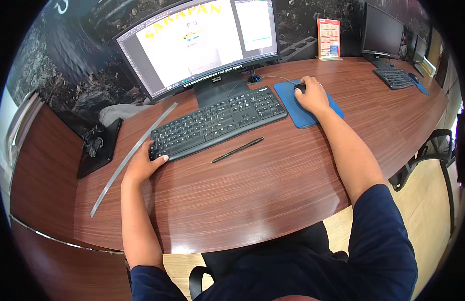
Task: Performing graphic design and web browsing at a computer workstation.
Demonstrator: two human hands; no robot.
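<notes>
Black oblong plastic keyboard [220, 123] lay beside a blue mat [298, 113], presumably for two-handed work: left hand [140, 164] at the keyboard's left end, thumb and fingers spread; right hand's [313, 96] fingers curled over a rounded black mouse [299, 88].

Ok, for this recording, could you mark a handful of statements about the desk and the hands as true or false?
1. The right hand is on the black mouse. True.
2. The left hand is at the left end of the keyboard. True.
3. The pen lies on the blue mouse pad. False: it lies on the desk, in front of the keyboard.
4. The nearest monitor is dark. False: its screen is lit.
</notes>
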